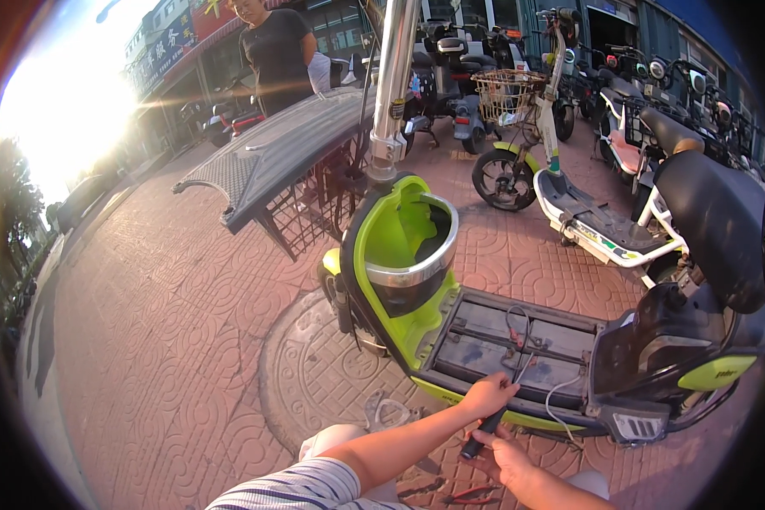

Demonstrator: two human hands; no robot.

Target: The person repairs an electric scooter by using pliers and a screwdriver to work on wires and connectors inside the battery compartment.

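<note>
Red patterned paving [204, 340], low sun [76, 110] glaring far left, lime-green scooter [427, 333] with its floor open. Dark stick-like tool [491, 422] is at the scooter's near side — right hand [508, 456] curled around its lower end, left hand [490, 396] pinching a thin grey rod [525, 369] just above. Probably light, stiff, maybe slick; I'd hold the thick part. Can't tell if rod and tool are one piece — fingers hide the join.

Lettering on blue sign [166, 55], red sign [206, 23] and green scooter panel [705, 376]
</note>
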